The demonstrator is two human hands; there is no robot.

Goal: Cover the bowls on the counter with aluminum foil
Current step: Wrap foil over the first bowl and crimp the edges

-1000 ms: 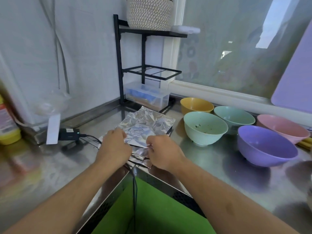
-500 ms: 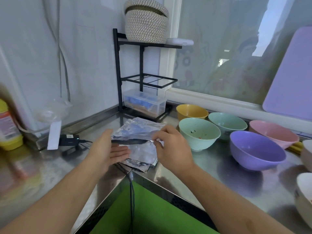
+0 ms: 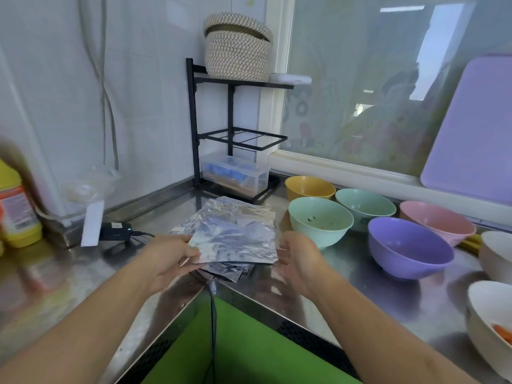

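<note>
Foil sheet (image 3: pixel 235 239) is held just above the stack (image 3: pixel 227 270) on the counter (image 3: pixel 346 289), left hand (image 3: pixel 169 256) pinching its near-left edge, right hand (image 3: pixel 297 259) loose-fingered beside it; next, I judge, carry it right onto the nearest green bowl (image 3: pixel 320 221).

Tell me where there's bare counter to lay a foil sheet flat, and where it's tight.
Bare steel shows right of the right hand, in front of the purple bowl up to the counter edge. Another blurred open stretch lies left of the left hand, toward the yellow bottle. Crowded: the bowl cluster by the window, and the foil stack at the corner.
</note>
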